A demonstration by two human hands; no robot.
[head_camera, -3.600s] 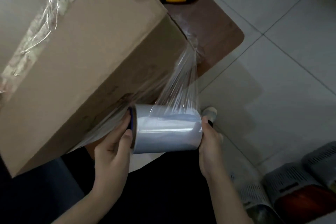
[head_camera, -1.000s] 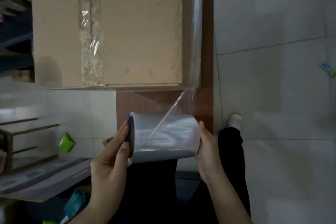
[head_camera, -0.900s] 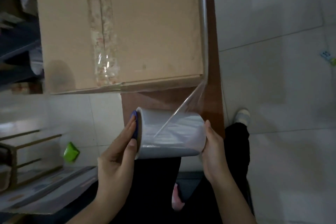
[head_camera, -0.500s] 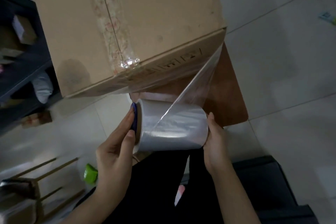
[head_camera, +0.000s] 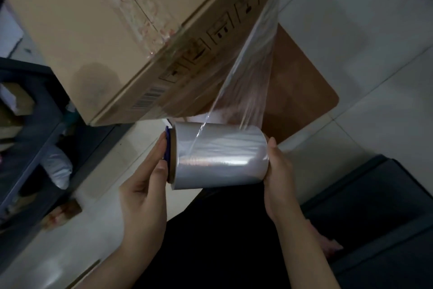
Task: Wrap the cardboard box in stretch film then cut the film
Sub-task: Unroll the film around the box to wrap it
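The left hand [head_camera: 145, 185] presses straight fingers on one end of the roll [head_camera: 220, 155], and the right hand [head_camera: 278, 166] lies flat against the other, neither curling round it. That should let the roll spin, so keep the film [head_camera: 248, 73] taut and level as it climbs from between the hands to the box [head_camera: 105, 19] above them. Above the left hand the box shows a barcode [head_camera: 147, 98], then handling symbols [head_camera: 220, 33] rightward; no words are legible.

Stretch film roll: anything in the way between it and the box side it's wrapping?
Nothing visible. The film runs free from the roll to a corner of the cardboard box; the left hand and right hand sit at the roll's ends, clear of it.
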